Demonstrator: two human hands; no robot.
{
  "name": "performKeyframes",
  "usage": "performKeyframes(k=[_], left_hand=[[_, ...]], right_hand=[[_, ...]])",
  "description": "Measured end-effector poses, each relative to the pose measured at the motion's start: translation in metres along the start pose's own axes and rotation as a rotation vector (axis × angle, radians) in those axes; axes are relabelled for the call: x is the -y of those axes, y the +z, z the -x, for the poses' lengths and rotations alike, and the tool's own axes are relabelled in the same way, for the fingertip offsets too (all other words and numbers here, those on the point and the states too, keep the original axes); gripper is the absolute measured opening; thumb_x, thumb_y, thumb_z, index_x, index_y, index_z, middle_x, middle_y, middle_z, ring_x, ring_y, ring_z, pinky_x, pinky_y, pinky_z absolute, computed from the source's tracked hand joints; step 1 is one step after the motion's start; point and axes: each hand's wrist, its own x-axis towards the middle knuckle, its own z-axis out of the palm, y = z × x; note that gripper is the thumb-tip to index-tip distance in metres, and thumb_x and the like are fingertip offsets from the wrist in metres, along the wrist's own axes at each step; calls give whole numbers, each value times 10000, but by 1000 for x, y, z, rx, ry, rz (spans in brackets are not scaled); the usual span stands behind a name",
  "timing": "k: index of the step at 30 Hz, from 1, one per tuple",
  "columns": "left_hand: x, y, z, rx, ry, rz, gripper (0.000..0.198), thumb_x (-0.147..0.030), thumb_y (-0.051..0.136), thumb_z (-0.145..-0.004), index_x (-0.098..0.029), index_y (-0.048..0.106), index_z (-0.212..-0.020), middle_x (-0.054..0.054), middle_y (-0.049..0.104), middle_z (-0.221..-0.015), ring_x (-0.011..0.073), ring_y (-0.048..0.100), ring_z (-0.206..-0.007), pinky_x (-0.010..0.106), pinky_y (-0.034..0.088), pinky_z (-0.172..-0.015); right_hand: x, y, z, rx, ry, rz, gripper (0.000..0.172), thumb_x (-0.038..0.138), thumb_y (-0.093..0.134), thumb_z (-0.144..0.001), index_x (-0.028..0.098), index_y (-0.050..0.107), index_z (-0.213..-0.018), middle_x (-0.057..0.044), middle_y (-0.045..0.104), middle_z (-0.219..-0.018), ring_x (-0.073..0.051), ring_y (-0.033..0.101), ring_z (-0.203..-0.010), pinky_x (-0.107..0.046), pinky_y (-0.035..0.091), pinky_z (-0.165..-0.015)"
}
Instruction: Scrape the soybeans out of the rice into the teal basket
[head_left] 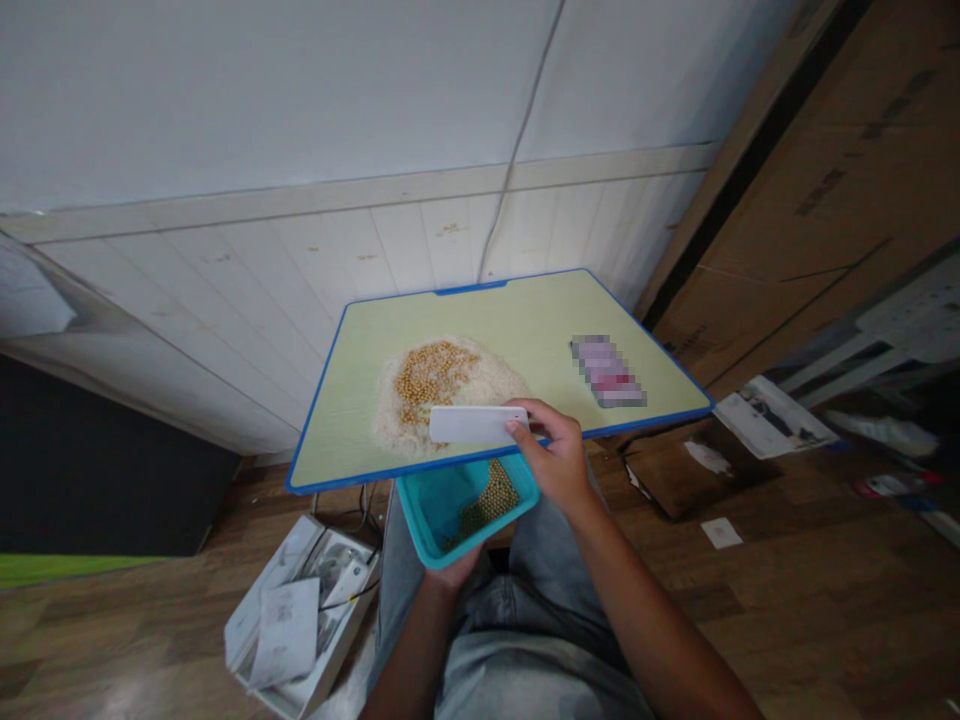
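your right hand [555, 455] holds a white card [476, 424] flat-on at the near edge of the table [525, 320]. fingers [517, 430] pinch its right end, thumb on the near face, the rest curled behind. the card stands on its long edge, touching the near side of the pile [450, 385].

your left hand [450, 572] cups a teal tub [420, 530] from beneath, just under the table's near rim and below the card. only the fingertips show past the tub's base; they look wrapped up against it, the rest is hidden.

pile: white rice [491, 385] spread wide, with yellow beans [431, 375] clustered on its left-centre top.

progress, as a judgement: a layer of beans [495, 495] lies in the tub's far corner, with little or no rice to be seen among them, so some sorting is done. the larger share of beans sits on the rice, so most is left. tub far from full.

around: a pink blurred item [607, 372] on the table's right side, well apart from the pile. an open white box [300, 620] of papers and cable on the floor by your left knee. cardboard leans against the wall at right.
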Motion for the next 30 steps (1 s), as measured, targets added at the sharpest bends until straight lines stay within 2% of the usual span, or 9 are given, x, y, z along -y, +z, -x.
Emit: performKeyframes(k=[4,8,12,15,18,20,22,26,30], left_hand=[[0,4,1,-18,-1,17,595,-655,465,-1160,-308,774,-1532,56,663,-1814,406,459,-1793,722,368,-1458],[1,2,0,-24,-3,-15,602,-634,411,-1179,-281,815,-1452,86,645,-1829,413,450,-1796,728,369,-1441],[4,-5,-4,-37,24,-49,558,-626,506,-1144,-301,828,-1464,84,668,-1808,412,450,-1796,732,389,-1438],[5,-18,-10,-51,17,-41,551,-640,576,-1109,-295,858,-1432,87,725,-1750,417,432,-1805,722,390,-1443],[5,-39,-18,-19,-52,-67,529,-635,551,-1109,-297,928,-1262,71,819,-1634,386,353,-1846,662,320,-1484],[6,-51,-22,77,-87,-94,561,-644,503,-1115,-323,938,-1266,42,809,-1653,340,273,-1875,623,231,-1510],[7,-58,-25,111,-99,-98,621,-651,420,-1134,-343,946,-1248,12,810,-1651,292,219,-1887,588,123,-1522],[10,-55,-25,154,-109,-89,716,-665,317,-1162,-365,968,-1185,-12,856,-1571,257,177,-1892,563,12,-1519],[12,-44,-25,201,-92,-65,691,-695,347,-1159,-382,947,-1297,-50,776,-1680,267,188,-1892,550,-11,-1523]], right_hand=[[0,2,2,10,14,2,200,391,804,-1009,243,897,-1107,-53,906,-987,-243,858,-888,-295,665,-740],[1,5,3,40,27,5,203,375,794,-980,239,898,-1089,-52,903,-959,-235,840,-823,-293,651,-701],[2,4,2,-9,44,53,209,342,770,-951,235,900,-1074,-40,890,-914,-232,833,-811,-285,634,-681],[0,0,-1,-88,69,102,237,344,759,-947,231,905,-1096,-43,899,-942,-240,838,-835,-292,634,-687],[-3,-5,-5,-155,100,121,266,369,758,-947,229,908,-1119,-54,910,-987,-250,844,-862,-306,652,-699],[-6,-7,-8,-196,114,112,279,393,771,-940,228,907,-1121,-59,907,-980,-250,833,-847,-308,653,-688],[-8,-7,-12,-225,115,90,295,416,782,-933,228,905,-1124,-64,904,-974,-251,826,-843,-309,653,-680],[-9,-1,-19,-203,96,50,289,430,784,-945,236,899,-1125,-67,916,-1025,-266,849,-912,-328,683,-737],[-8,9,-25,-111,51,44,270,404,761,-972,239,896,-1138,-64,919,-1045,-278,867,-962,-349,698,-805]])
